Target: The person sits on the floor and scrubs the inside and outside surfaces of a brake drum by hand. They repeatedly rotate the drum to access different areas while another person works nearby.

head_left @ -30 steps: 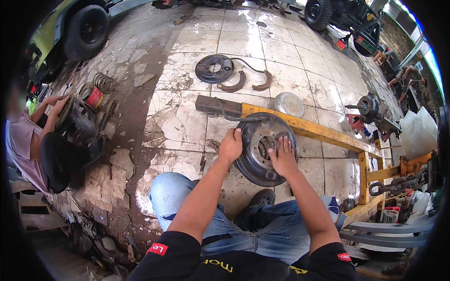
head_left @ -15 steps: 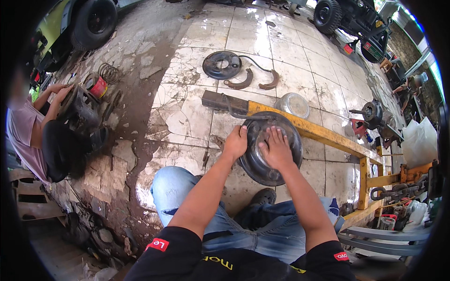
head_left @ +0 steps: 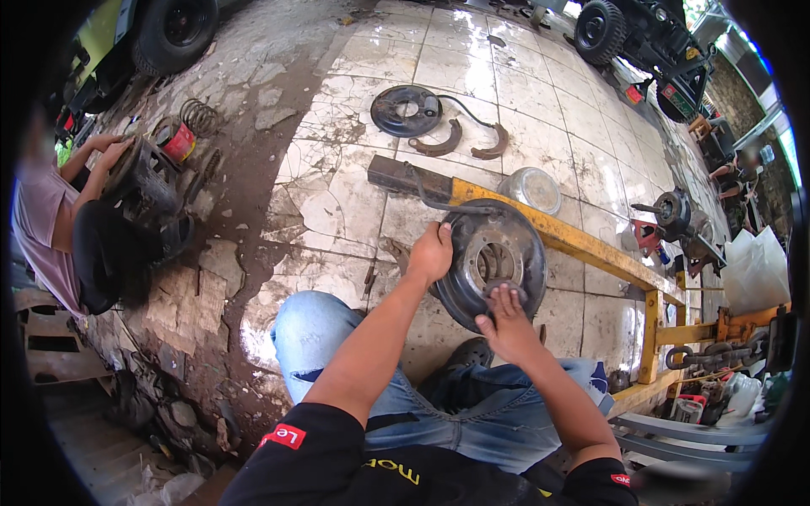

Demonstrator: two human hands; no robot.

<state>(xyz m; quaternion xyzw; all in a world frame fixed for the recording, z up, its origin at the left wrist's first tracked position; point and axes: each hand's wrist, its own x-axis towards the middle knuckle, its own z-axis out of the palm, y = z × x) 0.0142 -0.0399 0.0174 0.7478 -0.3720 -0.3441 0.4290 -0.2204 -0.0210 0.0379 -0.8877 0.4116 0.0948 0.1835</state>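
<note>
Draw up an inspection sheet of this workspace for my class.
Surface: white floor tiles, stained and cracked.
Job's things: dark round plate beside a yellow beam.
Clutter: second plate, two curved pieces, red tin.
Grips: left grip holds the dark round plate's left rim; right grip lies over its lower part.
Cables: dark cable runs from the second plate toward the right piece.
Surroundings: seated person at left; dark vehicle at upper right.

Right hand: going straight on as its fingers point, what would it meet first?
The brake backing plate, which the right hand appears to rest on; along its face, the edge of the central hole probably comes next, though depth is hard to judge.
</note>
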